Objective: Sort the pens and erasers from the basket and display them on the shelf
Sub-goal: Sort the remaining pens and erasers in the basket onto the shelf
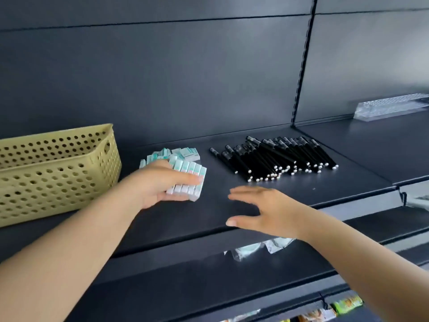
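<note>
Dark shelf (232, 205): left hand (160, 184) apparently gripping erasers (188, 177).

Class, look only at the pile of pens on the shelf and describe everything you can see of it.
The pens are slim black sticks with small silvery tips, seemingly plastic. They lie flat in a loose, overlapping pile on the dark shelf, mostly parallel and slanting, silvery ends toward the front edge. They sit right of the erasers, apart from them. Neither hand touches them; the right hand hovers in front.

Open room in the middle of the shelf (209, 212)

The erasers (185, 168) and pens (274, 159) leave a bare gap between them. The basket (58, 173) blocks the left side.
</note>
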`<state>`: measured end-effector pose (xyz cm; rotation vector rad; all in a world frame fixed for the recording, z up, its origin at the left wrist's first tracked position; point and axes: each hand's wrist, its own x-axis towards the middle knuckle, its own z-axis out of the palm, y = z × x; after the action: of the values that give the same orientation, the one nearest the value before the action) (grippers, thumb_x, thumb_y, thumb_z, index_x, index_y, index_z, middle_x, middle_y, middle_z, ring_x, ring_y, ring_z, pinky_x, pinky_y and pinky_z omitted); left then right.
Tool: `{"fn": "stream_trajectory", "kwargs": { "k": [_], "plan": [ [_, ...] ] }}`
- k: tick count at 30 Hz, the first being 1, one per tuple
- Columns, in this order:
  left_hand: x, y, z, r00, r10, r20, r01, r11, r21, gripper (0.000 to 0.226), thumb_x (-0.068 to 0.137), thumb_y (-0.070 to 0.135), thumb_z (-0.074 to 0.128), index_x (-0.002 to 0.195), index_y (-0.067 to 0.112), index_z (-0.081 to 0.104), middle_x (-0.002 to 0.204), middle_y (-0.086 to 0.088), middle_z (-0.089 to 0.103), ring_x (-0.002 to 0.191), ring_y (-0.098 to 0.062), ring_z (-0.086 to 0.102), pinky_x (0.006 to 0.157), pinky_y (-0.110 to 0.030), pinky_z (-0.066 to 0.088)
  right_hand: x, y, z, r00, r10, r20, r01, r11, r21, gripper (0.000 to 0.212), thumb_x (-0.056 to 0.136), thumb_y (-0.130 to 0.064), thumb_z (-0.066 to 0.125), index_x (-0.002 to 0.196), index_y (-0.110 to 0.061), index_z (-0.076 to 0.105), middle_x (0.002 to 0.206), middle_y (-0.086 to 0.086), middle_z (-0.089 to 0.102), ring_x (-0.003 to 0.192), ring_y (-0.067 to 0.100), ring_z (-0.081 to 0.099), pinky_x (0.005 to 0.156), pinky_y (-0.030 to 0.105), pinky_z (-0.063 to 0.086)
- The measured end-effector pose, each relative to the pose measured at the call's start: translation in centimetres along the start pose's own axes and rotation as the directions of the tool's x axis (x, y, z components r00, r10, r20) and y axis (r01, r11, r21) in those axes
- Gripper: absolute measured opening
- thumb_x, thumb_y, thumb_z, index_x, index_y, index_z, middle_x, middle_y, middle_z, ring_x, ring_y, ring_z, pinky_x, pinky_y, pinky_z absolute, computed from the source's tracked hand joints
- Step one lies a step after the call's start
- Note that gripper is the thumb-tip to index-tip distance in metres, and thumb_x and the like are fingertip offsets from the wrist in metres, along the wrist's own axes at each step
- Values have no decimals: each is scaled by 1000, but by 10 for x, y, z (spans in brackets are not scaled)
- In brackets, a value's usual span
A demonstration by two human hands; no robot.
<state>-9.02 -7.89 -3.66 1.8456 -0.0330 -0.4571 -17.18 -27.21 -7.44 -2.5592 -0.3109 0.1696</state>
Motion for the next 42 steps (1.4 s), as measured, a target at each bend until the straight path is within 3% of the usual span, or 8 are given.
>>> {"fn": "stream_trajectory", "kwargs": {
  "k": [9,17,23,27,31,34,37,42],
  "plan": [
    [43,20,-39,950,148,-276,-18,905,425,28,65,6,81,76,14,56,77,-5,64,68,-19,64,66,-33,56,93,-7,21,990,-77,119,105,963,-247,64,92,-54,35,144,-18,25,155,-4,12,142,10,8,114,29,12],
    [87,46,-49,952,39,-304,135,838,529,33,71,12,79,83,5,49,85,-8,45,87,-32,67,79,-42,56,119,8,24,988,-123,88,139,969,-202,54,96,-47,32,144,-25,26,153,-10,17,140,3,10,111,20,9],
    [69,21,-37,962,29,-270,139,800,584,52,58,21,85,97,8,54,94,-11,63,82,-28,67,73,-45,57,122,13,23,993,-112,47,117,986,-115,49,95,-41,39,141,-27,32,151,-15,23,138,-1,14,108,16,11],
    [59,-9,-21,959,-22,-283,206,740,641,38,66,25,80,90,12,54,93,-8,62,85,-25,64,74,-40,57,123,10,26,995,-92,45,98,981,-166,51,95,-40,39,143,-24,30,152,-12,22,139,2,14,109,17,9],
    [61,-4,-12,943,1,-332,271,575,772,28,76,29,71,77,9,52,69,-5,54,59,-20,55,49,-26,42,121,9,27,995,-86,59,96,973,-208,53,95,-42,36,144,-23,25,153,-10,18,140,5,12,112,22,10],
    [69,-2,-8,934,50,-354,280,516,810,50,82,38,64,116,4,49,106,-9,57,95,-25,58,70,-28,47,120,8,27,995,-83,55,92,974,-207,54,95,-42,36,144,-22,26,153,-9,20,141,6,13,114,24,11],
    [74,1,-10,895,-23,-445,354,643,679,75,80,54,59,130,6,31,116,-10,48,99,-26,54,71,-30,44,118,6,28,996,-87,34,92,969,-228,54,95,-43,36,143,-21,28,153,-8,21,140,7,15,112,25,13],
    [68,1,-22,889,-106,-446,244,933,264,36,86,33,47,111,14,29,84,-6,54,68,-20,56,55,-30,50,114,6,30,995,-98,36,104,964,-245,57,94,-47,35,144,-21,26,153,-7,20,141,8,15,112,25,13]
  ]
}}
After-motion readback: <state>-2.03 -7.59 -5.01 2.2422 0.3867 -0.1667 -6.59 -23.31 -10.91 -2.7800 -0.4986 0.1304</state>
